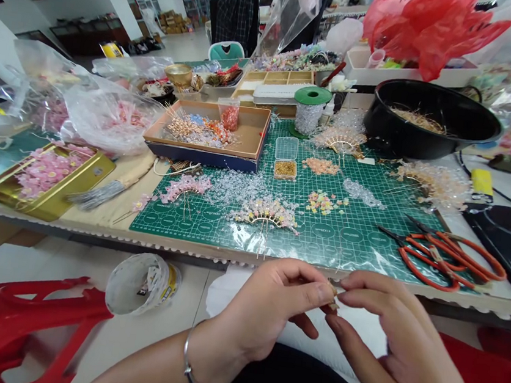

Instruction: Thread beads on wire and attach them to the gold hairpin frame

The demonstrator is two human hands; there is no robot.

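Note:
My left hand (276,307) pinches a small gold-brown piece (332,300) between thumb and fingers, just in front of the table edge. The piece is mostly hidden, and I cannot make out its kind. From the other side, the fingertips of my right hand (389,336) close on the same piece. Beyond my hands, on the green cutting mat (214,230), rests a beaded hair comb (266,214) with its prongs towards me. A pink flower hairpiece (186,190) lies to its left. Loose yellow and pink flower beads (323,202) are to its right.
Red-handled pliers and scissors (451,257) lie at the right. A black bowl (434,119) and a box of beaded stems (204,155) stand behind. A gold tin (44,180) of pink flowers and a brush (114,191) are at the left. A white bucket (127,287) stands below.

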